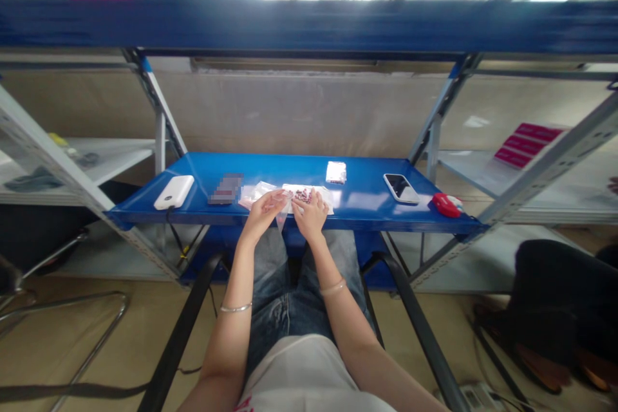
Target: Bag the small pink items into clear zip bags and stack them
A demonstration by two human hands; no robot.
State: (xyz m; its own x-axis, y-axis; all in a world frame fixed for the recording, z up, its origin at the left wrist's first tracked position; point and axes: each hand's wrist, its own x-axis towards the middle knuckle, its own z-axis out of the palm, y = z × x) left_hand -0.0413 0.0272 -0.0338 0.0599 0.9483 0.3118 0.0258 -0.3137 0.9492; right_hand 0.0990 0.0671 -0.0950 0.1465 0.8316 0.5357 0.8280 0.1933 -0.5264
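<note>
My left hand (pixel 264 209) is closed in a pinch on a clear plastic bag (pixel 281 221), whose pointed end hangs over the shelf's front edge. My right hand (pixel 311 214) lies over a white sheet or packet (pixel 329 201), thumb and fingers apart. Small dark red and pale pieces, like beads (pixel 302 195), are gathered there by its fingertips; they are too small to make out exactly. More clear plastic packaging (pixel 259 189) lies just beyond my left hand.
On the blue shelf (pixel 284 167) are a white power bank (pixel 174 192) with a cable, a blurred dark flat item (pixel 226 188), a shiny silvery packet (pixel 336 172), a phone (pixel 401 188) and a red-and-white object (pixel 447 205). Black chair armrests (pixel 410 315) flank me. A person's legs (pixel 555 302) show at right.
</note>
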